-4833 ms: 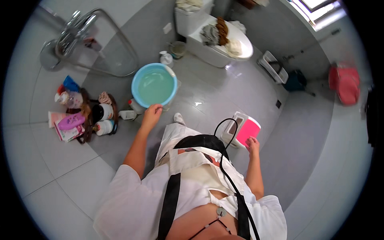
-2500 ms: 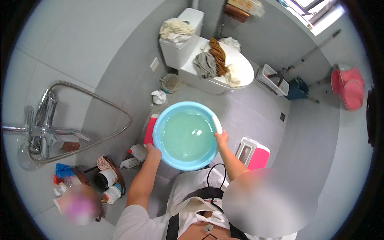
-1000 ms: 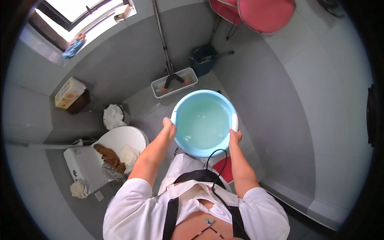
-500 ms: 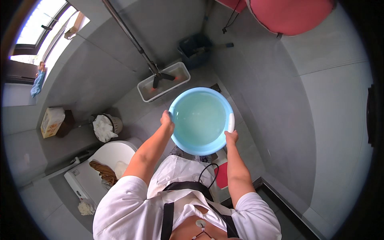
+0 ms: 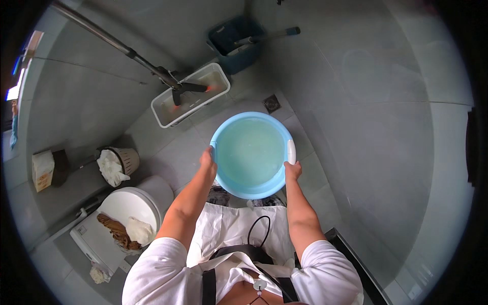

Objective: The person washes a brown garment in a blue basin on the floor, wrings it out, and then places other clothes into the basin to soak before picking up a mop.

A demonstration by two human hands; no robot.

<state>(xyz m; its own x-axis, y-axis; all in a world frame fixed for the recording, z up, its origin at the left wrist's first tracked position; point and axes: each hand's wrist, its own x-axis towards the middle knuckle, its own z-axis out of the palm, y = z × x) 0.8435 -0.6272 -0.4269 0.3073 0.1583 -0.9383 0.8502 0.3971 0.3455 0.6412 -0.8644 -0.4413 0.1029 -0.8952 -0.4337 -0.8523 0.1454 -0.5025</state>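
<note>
Between both hands I carry a round light-blue basin (image 5: 277, 184) in front of my body. Cloudy bluish water (image 5: 250, 151) lies in it. My left hand (image 5: 208, 159) is closed on the left rim, its fingers partly hidden under the edge. On the opposite side, my right hand (image 5: 292, 170) grips the rim just below a white handle (image 5: 291, 151). Both arms are stretched forward. The basin looks about level.
A mop (image 5: 152, 68) stands in a white rectangular tub (image 5: 227, 89) ahead to the left. Behind it sits a dark teal bucket (image 5: 243, 63). A floor drain (image 5: 271, 103) lies near the right wall. At left are a lined wastebasket (image 5: 130, 161) and a toilet (image 5: 130, 199) with cloths on it.
My view has tilted downward and shifted, so the window and the red thing at upper right have mostly left it. Both hands still hold the basin, and more floor around the drain shows.
</note>
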